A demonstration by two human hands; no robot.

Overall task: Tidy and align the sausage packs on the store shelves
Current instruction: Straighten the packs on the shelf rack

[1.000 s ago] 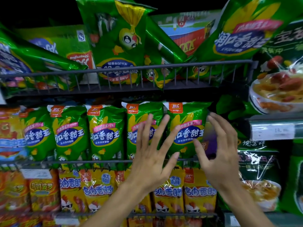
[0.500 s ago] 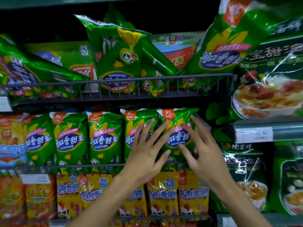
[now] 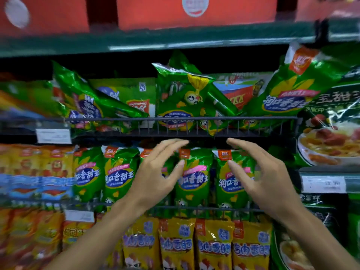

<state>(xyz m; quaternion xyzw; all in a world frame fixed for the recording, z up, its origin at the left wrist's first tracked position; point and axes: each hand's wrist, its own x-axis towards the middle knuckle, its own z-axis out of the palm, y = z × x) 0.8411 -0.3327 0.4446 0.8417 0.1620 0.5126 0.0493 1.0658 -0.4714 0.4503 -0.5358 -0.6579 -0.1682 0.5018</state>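
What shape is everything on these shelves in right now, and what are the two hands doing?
Left hand: open, fingers loosely bent, holding nothing.
Right hand: open, fingers loosely bent, holding nothing.
Middle-shelf green packs: upright, side by side behind the rail.
Top-shelf green packs: tilted and leaning on each other, untidy.
Yellow packs: upright in a row on the lower shelf.
Price tag: fixed on the shelf edge, text blurred.

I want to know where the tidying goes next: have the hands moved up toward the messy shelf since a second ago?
Yes. Both the left hand and right hand have risen; their fingertips now reach the upper wire shelf rail instead of mid-pack.
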